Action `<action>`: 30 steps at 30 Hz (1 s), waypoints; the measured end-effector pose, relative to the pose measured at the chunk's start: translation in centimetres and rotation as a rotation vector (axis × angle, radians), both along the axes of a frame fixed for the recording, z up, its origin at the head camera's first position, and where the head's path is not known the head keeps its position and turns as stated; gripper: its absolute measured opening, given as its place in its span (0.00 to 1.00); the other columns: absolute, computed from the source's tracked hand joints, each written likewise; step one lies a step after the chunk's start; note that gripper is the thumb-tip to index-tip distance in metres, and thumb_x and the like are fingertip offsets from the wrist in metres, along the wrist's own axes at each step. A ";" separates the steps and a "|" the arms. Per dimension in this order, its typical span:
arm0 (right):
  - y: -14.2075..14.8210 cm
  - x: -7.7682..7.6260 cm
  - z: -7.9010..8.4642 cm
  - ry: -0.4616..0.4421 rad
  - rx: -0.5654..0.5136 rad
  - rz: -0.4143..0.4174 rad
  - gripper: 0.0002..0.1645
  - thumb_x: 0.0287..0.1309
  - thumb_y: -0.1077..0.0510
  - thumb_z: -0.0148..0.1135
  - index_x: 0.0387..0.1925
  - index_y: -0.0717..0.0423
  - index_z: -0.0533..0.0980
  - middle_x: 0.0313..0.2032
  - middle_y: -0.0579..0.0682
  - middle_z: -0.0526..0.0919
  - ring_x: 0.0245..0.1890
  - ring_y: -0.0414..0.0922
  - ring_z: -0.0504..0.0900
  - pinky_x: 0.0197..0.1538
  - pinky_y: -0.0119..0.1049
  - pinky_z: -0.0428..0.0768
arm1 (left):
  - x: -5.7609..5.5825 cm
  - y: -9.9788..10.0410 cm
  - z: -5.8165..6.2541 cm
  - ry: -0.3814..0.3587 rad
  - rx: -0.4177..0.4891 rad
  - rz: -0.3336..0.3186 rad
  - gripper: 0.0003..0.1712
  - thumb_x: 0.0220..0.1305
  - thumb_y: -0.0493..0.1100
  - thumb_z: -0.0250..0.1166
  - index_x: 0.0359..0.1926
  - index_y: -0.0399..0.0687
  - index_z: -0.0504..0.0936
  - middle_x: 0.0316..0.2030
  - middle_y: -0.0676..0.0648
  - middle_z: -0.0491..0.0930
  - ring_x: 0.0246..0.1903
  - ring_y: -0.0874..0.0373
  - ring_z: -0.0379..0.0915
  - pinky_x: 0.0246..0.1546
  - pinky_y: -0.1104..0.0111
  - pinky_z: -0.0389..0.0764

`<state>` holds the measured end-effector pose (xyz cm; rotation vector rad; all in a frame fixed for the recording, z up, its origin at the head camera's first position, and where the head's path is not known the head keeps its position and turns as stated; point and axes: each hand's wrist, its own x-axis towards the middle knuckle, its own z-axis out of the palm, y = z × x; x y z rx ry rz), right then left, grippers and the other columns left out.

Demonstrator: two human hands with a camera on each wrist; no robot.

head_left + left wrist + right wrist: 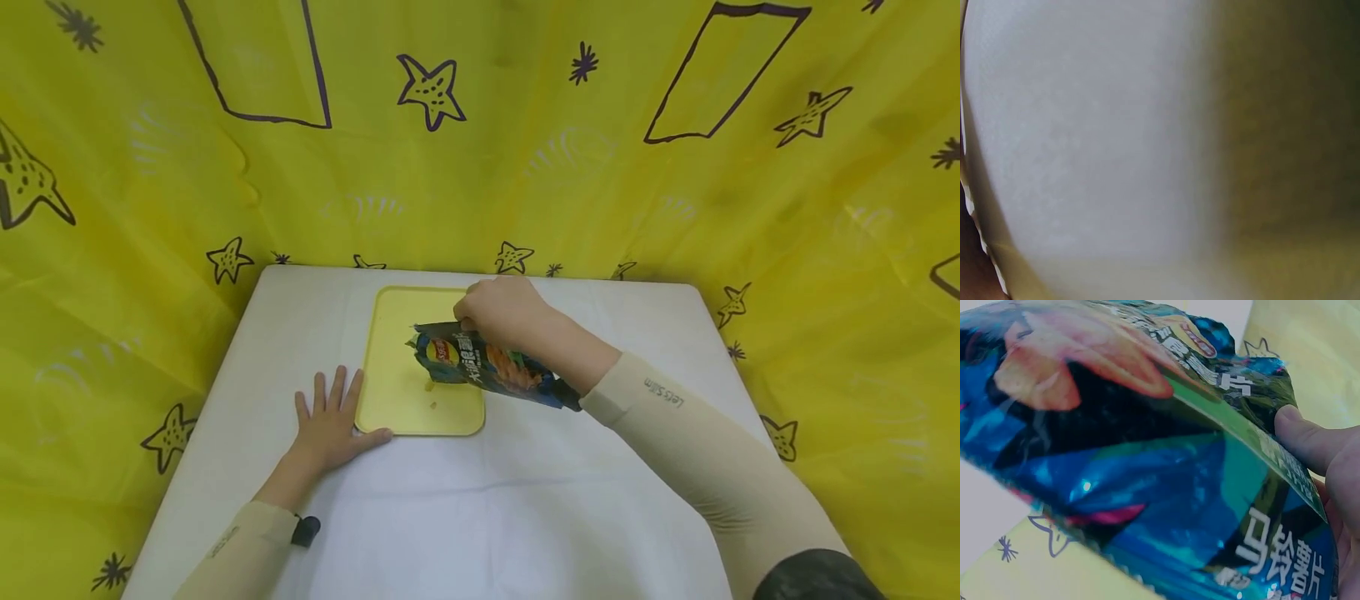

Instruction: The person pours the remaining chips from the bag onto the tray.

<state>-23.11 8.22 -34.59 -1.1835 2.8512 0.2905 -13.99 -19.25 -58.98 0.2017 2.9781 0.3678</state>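
A dark blue and black chip bag [502, 367] with a red and yellow logo is gripped by my right hand [504, 310] along its upper edge. The bag lies tilted in the air above a yellow tray [390, 333], its torn end toward the tray. In the right wrist view the thumb presses on the printed bag [1147, 456]. Small chip pieces [432, 406] lie on the tray below the bag. My left hand [327, 425] rests with spread fingers on the table, its thumb along the tray's lower left corner. The left wrist view is too blurred to show the hand.
The white-covered table [540, 492] carries the tray near its far edge. Yellow curtain [480, 183] with drawn stars hangs behind and along both sides of the table.
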 end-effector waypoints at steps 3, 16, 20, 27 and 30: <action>-0.1 -0.1 -0.2 0.001 -0.002 0.003 0.14 0.61 0.54 0.55 0.21 0.42 0.77 0.19 0.40 0.70 0.20 0.39 0.60 0.20 0.33 0.59 | 0.0 0.0 0.1 -0.002 0.004 0.000 0.68 0.40 0.85 0.45 0.72 0.50 0.36 0.71 0.38 0.33 0.66 0.35 0.18 0.55 0.35 0.24; -0.7 -0.5 0.4 0.014 0.011 0.020 0.16 0.62 0.57 0.53 0.18 0.42 0.74 0.18 0.41 0.66 0.20 0.40 0.59 0.19 0.34 0.58 | -0.2 -0.1 0.1 -0.001 -0.008 0.002 0.68 0.40 0.86 0.43 0.72 0.50 0.35 0.71 0.38 0.32 0.66 0.35 0.18 0.55 0.35 0.23; -0.9 -0.6 0.6 0.013 0.020 0.009 0.18 0.62 0.59 0.52 0.16 0.42 0.71 0.18 0.41 0.65 0.20 0.40 0.58 0.20 0.35 0.57 | -0.2 -0.1 0.3 0.000 -0.007 0.000 0.68 0.40 0.86 0.42 0.72 0.50 0.35 0.71 0.38 0.33 0.66 0.35 0.18 0.55 0.35 0.23; -1.2 -0.6 0.6 0.021 0.035 -0.003 0.17 0.62 0.58 0.53 0.17 0.42 0.72 0.20 0.40 0.68 0.20 0.40 0.60 0.20 0.35 0.59 | 0.1 0.0 0.6 -0.023 -0.005 -0.011 0.67 0.41 0.85 0.44 0.72 0.48 0.37 0.71 0.37 0.33 0.66 0.34 0.19 0.55 0.34 0.26; -1.3 -0.5 0.4 0.024 0.037 0.009 0.18 0.61 0.59 0.52 0.17 0.41 0.71 0.20 0.41 0.67 0.21 0.40 0.60 0.19 0.35 0.59 | 0.1 0.0 0.5 -0.019 -0.012 -0.007 0.67 0.41 0.85 0.43 0.72 0.48 0.37 0.71 0.37 0.33 0.66 0.34 0.19 0.56 0.35 0.26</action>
